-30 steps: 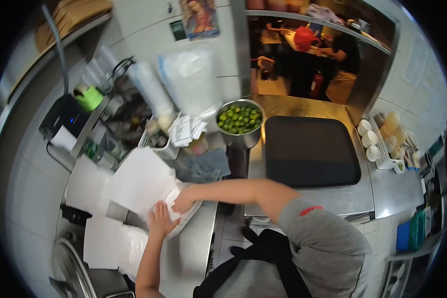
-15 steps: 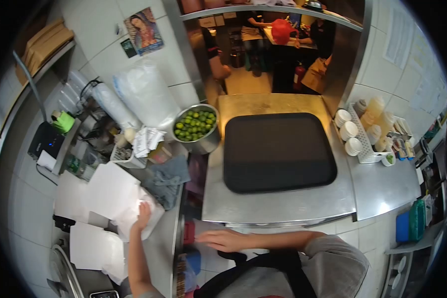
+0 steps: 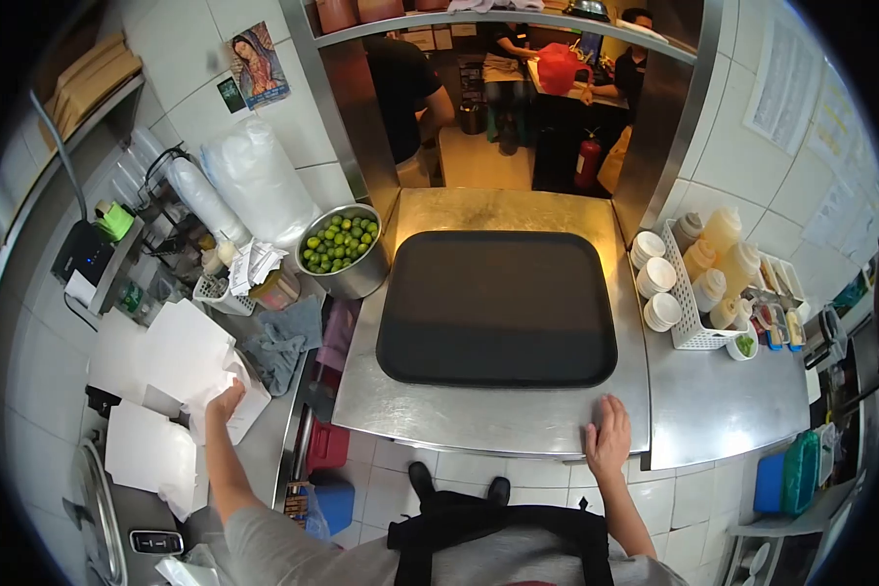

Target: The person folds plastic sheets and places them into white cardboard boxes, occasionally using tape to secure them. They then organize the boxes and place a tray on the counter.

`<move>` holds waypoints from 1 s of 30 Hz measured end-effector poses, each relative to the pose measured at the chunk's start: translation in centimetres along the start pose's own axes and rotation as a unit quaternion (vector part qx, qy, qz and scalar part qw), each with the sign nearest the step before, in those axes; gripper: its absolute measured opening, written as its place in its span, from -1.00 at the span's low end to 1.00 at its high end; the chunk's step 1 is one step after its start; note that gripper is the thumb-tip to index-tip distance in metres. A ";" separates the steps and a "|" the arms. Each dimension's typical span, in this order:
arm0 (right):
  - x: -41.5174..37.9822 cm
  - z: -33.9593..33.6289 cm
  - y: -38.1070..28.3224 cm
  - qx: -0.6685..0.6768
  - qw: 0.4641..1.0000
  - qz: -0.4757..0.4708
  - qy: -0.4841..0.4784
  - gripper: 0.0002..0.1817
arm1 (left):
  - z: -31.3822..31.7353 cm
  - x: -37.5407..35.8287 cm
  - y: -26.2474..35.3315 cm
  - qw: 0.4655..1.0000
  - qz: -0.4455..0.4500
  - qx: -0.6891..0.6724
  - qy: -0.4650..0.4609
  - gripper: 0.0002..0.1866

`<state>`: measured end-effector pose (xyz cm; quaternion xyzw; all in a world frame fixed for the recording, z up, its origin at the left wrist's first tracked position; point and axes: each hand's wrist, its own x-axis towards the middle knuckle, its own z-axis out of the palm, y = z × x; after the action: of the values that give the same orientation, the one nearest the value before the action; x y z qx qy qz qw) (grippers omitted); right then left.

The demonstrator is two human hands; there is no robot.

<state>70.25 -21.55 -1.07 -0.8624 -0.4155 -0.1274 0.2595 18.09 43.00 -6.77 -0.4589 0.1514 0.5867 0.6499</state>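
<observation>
On the left counter, my left hand (image 3: 227,398) is closed at the inner edge of an open white box (image 3: 249,405); its fingertips are against white paper, and exactly what they grip is too small to make out. A second open white box (image 3: 151,447) lies just below. My right hand (image 3: 608,437) rests at the front edge of the steel counter (image 3: 479,425), fingers apart and empty. It is near the lower right corner of a bare black tray (image 3: 498,308).
A steel pot of limes (image 3: 340,249) and a grey-blue cloth (image 3: 285,342) are left of the tray. White cups (image 3: 657,276) and a basket of sauce bottles (image 3: 693,308) stand right. Other people (image 3: 400,93) are beyond the opening. A red bin (image 3: 328,444) sits below.
My right hand has swung from the left, in front of my body, out to the counter's front edge on the right. The view has shifted. My left hand stays at the white box.
</observation>
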 end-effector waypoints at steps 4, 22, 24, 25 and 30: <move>-0.5 0.5 0.1 0.005 0.997 0.070 0.036 -0.46 | 0.1 1.4 -0.1 0.996 0.039 0.034 -0.073 -0.28; -0.1 0.4 -0.2 -0.041 0.998 0.043 0.007 -0.47 | -0.1 0.9 -1.0 0.998 0.043 0.031 0.036 -0.50; -0.1 0.1 -0.2 -0.046 0.998 0.043 -0.012 -0.47 | -0.2 1.0 -0.9 0.998 0.036 0.035 0.030 -0.51; -0.1 0.1 0.0 -0.049 0.998 0.038 -0.014 -0.47 | -0.2 0.9 -1.1 0.999 0.029 0.036 0.029 -0.51; -0.3 0.3 0.1 -0.038 0.998 0.042 -0.005 -0.46 | -0.1 1.1 -1.0 0.998 -0.041 0.048 -0.005 -0.52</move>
<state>70.19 -21.60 -1.51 -0.8892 -0.3747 -0.1276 0.2293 19.37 43.71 -7.21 -0.4304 0.1571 0.5541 0.6950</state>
